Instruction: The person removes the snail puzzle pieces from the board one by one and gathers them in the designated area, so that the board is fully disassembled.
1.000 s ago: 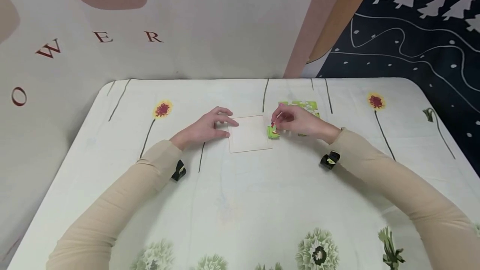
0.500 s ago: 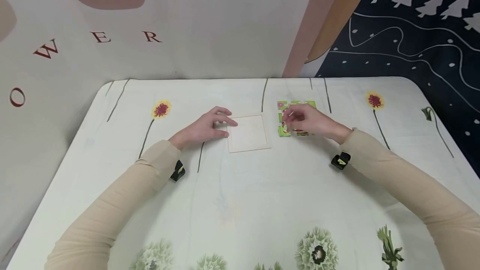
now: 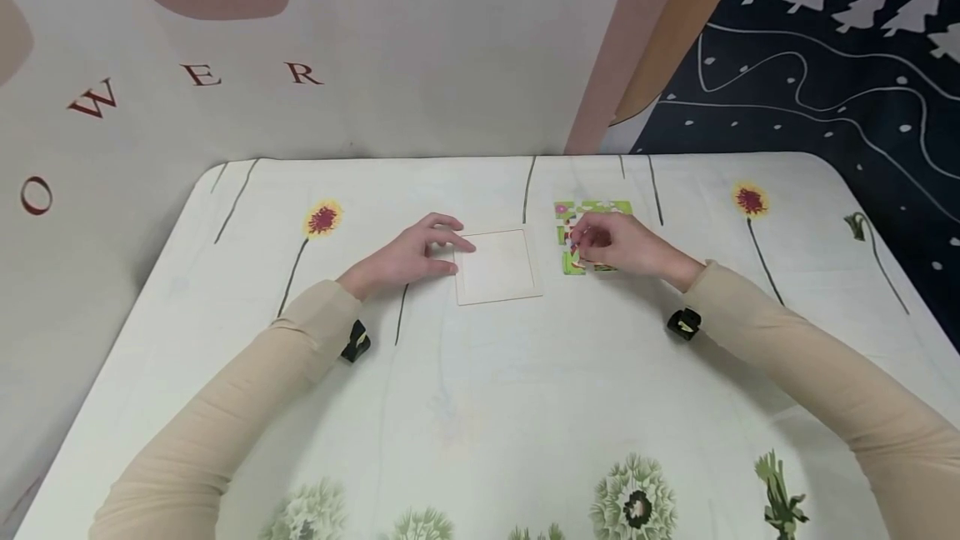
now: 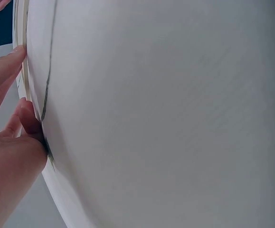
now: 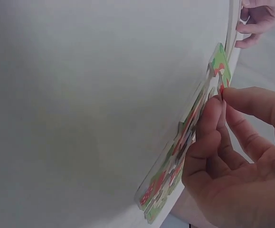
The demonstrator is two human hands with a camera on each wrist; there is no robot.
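Note:
The thin white square puzzle board (image 3: 497, 267) with a fine brown outline lies flat on the table. My left hand (image 3: 414, 255) rests at its left side, index finger on the board's surface and thumb at the edge. Right of the board, green-and-red jigsaw pieces (image 3: 563, 208) are grouped with small gaps between some of them. My right hand (image 3: 626, 244) is over this group and hides much of it. In the right wrist view, its thumb and index finger pinch the tip of a green-and-red jigsaw piece (image 5: 221, 61), the one nearest the board.
A white cloth printed with flowers (image 3: 323, 218) covers the table (image 3: 480, 407). Behind its far edge stands a pale wall hanging (image 3: 420, 82) with letters, and a dark hanging (image 3: 810, 82) with white trees is at the right.
My right hand has moved right, away from the board, taking the jigsaw piece over to the grouped pieces. Over the last half second it shifts only slightly. My left hand stays in place.

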